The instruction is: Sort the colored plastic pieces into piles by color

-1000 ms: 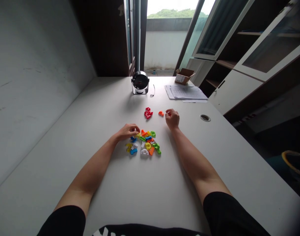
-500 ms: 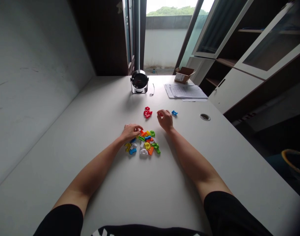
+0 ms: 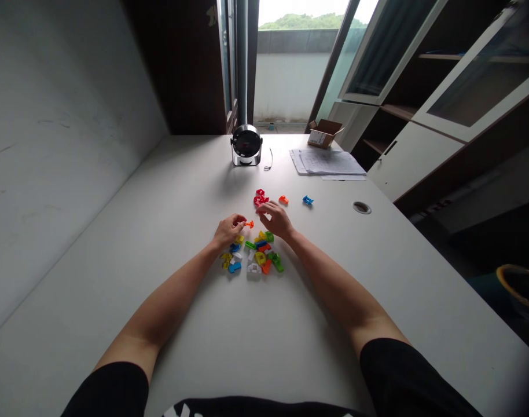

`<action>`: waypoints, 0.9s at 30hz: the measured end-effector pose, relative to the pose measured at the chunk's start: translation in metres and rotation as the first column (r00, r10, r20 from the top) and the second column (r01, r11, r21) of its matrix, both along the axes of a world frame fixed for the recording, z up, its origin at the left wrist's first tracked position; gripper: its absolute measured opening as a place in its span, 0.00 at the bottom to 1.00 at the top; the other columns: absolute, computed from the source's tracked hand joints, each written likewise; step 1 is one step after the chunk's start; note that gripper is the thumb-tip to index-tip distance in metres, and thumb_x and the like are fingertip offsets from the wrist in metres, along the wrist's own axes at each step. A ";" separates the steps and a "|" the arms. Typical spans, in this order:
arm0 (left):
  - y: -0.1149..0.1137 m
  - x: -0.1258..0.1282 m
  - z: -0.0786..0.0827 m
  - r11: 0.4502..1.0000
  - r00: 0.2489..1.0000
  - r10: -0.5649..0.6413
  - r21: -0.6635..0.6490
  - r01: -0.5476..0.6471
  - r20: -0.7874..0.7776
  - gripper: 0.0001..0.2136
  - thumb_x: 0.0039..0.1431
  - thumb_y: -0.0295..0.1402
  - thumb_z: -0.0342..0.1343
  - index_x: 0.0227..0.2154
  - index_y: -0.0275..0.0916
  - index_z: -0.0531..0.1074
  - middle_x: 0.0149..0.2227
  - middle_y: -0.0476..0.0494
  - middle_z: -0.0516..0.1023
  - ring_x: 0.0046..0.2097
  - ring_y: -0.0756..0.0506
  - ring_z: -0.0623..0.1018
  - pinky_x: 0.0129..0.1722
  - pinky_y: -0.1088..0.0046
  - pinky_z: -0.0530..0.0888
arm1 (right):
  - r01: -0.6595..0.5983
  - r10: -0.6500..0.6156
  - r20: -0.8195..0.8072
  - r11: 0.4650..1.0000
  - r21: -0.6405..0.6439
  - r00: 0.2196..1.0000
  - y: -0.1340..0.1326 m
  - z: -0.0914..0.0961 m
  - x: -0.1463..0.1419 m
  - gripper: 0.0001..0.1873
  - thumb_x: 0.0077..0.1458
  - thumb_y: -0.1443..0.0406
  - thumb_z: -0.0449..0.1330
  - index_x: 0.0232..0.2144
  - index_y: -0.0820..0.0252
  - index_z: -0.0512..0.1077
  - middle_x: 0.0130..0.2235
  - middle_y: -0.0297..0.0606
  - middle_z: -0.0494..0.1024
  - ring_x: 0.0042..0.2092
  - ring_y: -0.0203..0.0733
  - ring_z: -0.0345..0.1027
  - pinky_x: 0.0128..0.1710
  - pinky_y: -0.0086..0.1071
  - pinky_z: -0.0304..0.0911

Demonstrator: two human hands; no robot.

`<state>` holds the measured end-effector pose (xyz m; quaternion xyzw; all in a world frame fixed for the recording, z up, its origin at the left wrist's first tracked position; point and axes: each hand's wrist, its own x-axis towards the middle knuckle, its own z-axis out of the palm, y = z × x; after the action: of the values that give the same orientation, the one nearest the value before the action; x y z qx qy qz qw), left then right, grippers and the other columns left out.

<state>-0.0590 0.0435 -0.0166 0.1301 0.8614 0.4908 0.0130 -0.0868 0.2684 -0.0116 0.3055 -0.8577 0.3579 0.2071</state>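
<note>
Since a moment ago, the left hand (image 3: 228,231) has drawn a small orange piece (image 3: 249,224) clear of the mixed pile (image 3: 260,258), and the right hand (image 3: 277,220) has swung in towards it. From where I stand, the left hand sits at about ten o'clock from the pile, pinching the orange piece by one end; held so, I'd expect it could twist or slip and drop back among the others. The wrist is low, so a careless dip might scatter the yellow piece (image 3: 239,239) just beneath. Straight up at twelve lie the red pieces (image 3: 260,200), close behind the right hand's fingertips, and a stray knuckle could spread them; I can't tell whether they touch. That hand, at one o'clock, has fingers parted, nothing visible between; coming in too fast, it might bump the piece loose. Farther right, a second orange piece (image 3: 283,200) and a blue piece (image 3: 308,200) risk only a sweeping forearm.
</note>
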 end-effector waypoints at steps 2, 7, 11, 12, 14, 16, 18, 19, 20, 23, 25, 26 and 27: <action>0.001 -0.002 -0.004 0.996 0.999 0.043 0.079 -0.043 -0.001 0.13 0.60 0.40 0.53 0.43 0.40 0.75 0.42 0.44 0.80 0.40 0.48 0.76 0.41 0.74 0.72 | -0.065 0.064 0.013 0.998 0.025 0.998 -0.006 0.001 0.003 0.10 0.57 0.69 0.55 0.39 0.56 0.75 0.40 0.39 0.77 0.45 0.47 0.67 0.47 0.41 0.65; 0.001 -0.005 -0.009 0.971 0.990 0.144 0.191 -0.141 -0.004 0.13 0.61 0.39 0.53 0.46 0.40 0.71 0.42 0.44 0.79 0.39 0.49 0.77 0.41 0.75 0.72 | -0.118 0.117 0.036 0.993 0.029 0.992 -0.005 0.001 0.005 0.13 0.55 0.69 0.58 0.42 0.56 0.74 0.43 0.39 0.77 0.48 0.47 0.67 0.49 0.42 0.66; 0.001 -0.003 -0.007 0.981 0.992 0.122 0.154 -0.119 -0.008 0.11 0.61 0.39 0.53 0.41 0.40 0.72 0.39 0.44 0.79 0.38 0.49 0.76 0.39 0.75 0.72 | -0.163 0.159 0.069 0.986 0.046 0.985 -0.006 0.000 0.006 0.13 0.56 0.66 0.61 0.45 0.56 0.74 0.44 0.39 0.77 0.47 0.46 0.68 0.48 0.40 0.66; 0.001 -0.003 -0.006 0.982 0.993 0.118 0.147 -0.116 -0.010 0.11 0.61 0.40 0.53 0.41 0.40 0.73 0.39 0.44 0.79 0.38 0.49 0.76 0.39 0.75 0.72 | -0.168 0.164 0.075 0.984 0.052 0.984 -0.007 0.000 0.006 0.13 0.57 0.65 0.61 0.45 0.55 0.74 0.44 0.39 0.78 0.46 0.46 0.68 0.47 0.40 0.66; 0.001 -0.003 -0.005 0.985 0.994 0.111 0.138 -0.108 -0.014 0.11 0.60 0.41 0.53 0.39 0.40 0.73 0.39 0.45 0.79 0.38 0.49 0.76 0.38 0.75 0.72 | -0.165 0.160 0.083 0.984 0.060 0.984 -0.009 0.000 0.007 0.13 0.57 0.63 0.62 0.46 0.55 0.74 0.43 0.39 0.78 0.46 0.45 0.68 0.46 0.39 0.66; 0.001 -0.003 -0.004 0.987 0.995 0.097 0.129 -0.095 -0.014 0.12 0.60 0.41 0.53 0.39 0.40 0.74 0.38 0.45 0.79 0.37 0.49 0.76 0.38 0.75 0.72 | -0.157 0.151 0.093 0.986 0.059 0.984 -0.010 0.000 0.008 0.13 0.58 0.63 0.62 0.46 0.55 0.74 0.42 0.39 0.78 0.44 0.44 0.69 0.45 0.37 0.67; 0.001 -0.002 -0.002 0.989 0.996 0.089 0.117 -0.087 -0.012 0.12 0.60 0.42 0.53 0.39 0.40 0.74 0.37 0.45 0.79 0.37 0.49 0.76 0.38 0.75 0.72 | -0.148 0.142 0.117 0.988 0.049 0.983 -0.010 0.000 0.008 0.13 0.58 0.63 0.62 0.46 0.55 0.74 0.42 0.39 0.78 0.41 0.42 0.70 0.43 0.36 0.67; 0.001 -0.001 -0.002 0.990 0.996 0.086 0.110 -0.084 -0.010 0.12 0.61 0.42 0.52 0.39 0.40 0.74 0.37 0.45 0.79 0.37 0.49 0.76 0.38 0.75 0.72 | -0.144 0.138 0.134 0.989 0.042 0.981 -0.010 0.000 0.009 0.13 0.58 0.63 0.61 0.46 0.55 0.73 0.41 0.39 0.78 0.40 0.41 0.70 0.42 0.34 0.67; 0.001 -0.001 -0.001 0.991 0.996 0.085 0.106 -0.084 -0.007 0.13 0.61 0.42 0.52 0.39 0.40 0.74 0.37 0.45 0.79 0.37 0.49 0.76 0.38 0.75 0.72 | -0.141 0.135 0.152 0.989 0.034 0.979 -0.010 0.001 0.009 0.14 0.57 0.63 0.61 0.47 0.55 0.73 0.41 0.38 0.78 0.38 0.40 0.70 0.40 0.33 0.67; 0.000 0.000 -0.001 0.991 0.998 0.070 0.116 -0.070 0.002 0.14 0.61 0.43 0.52 0.41 0.40 0.74 0.39 0.44 0.80 0.38 0.48 0.77 0.39 0.75 0.73 | -0.133 0.128 0.194 0.991 0.017 0.973 -0.010 0.002 0.010 0.14 0.58 0.63 0.61 0.47 0.55 0.73 0.40 0.37 0.79 0.35 0.37 0.69 0.38 0.31 0.66; -0.001 0.000 -0.001 0.990 0.998 0.057 0.128 -0.057 0.003 0.14 0.61 0.43 0.53 0.42 0.40 0.74 0.39 0.44 0.80 0.39 0.48 0.78 0.39 0.74 0.73 | -0.126 0.121 0.211 0.992 0.010 0.970 -0.010 0.002 0.011 0.13 0.58 0.62 0.61 0.46 0.55 0.73 0.39 0.36 0.79 0.33 0.36 0.68 0.36 0.29 0.65; -0.001 0.000 -0.002 0.990 0.999 0.054 0.132 -0.054 0.003 0.14 0.61 0.44 0.54 0.42 0.40 0.74 0.39 0.44 0.80 0.39 0.48 0.78 0.40 0.74 0.73 | -0.121 0.117 0.218 0.993 0.004 0.969 -0.011 0.003 0.012 0.14 0.58 0.62 0.61 0.47 0.55 0.73 0.38 0.35 0.79 0.33 0.35 0.68 0.36 0.29 0.64; -0.001 0.000 -0.003 0.990 0.999 0.052 0.134 -0.051 0.002 0.14 0.60 0.44 0.54 0.43 0.41 0.74 0.39 0.44 0.81 0.39 0.48 0.78 0.39 0.74 0.73 | -0.117 0.114 0.226 0.993 -0.002 0.967 -0.011 0.003 0.012 0.14 0.58 0.62 0.61 0.47 0.55 0.73 0.38 0.35 0.79 0.32 0.35 0.67 0.35 0.28 0.64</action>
<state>-0.0589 0.0426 -0.0193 0.1088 0.8297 0.5474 -0.0092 -0.0749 0.2577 -0.0086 0.3136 -0.8584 0.3969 0.0856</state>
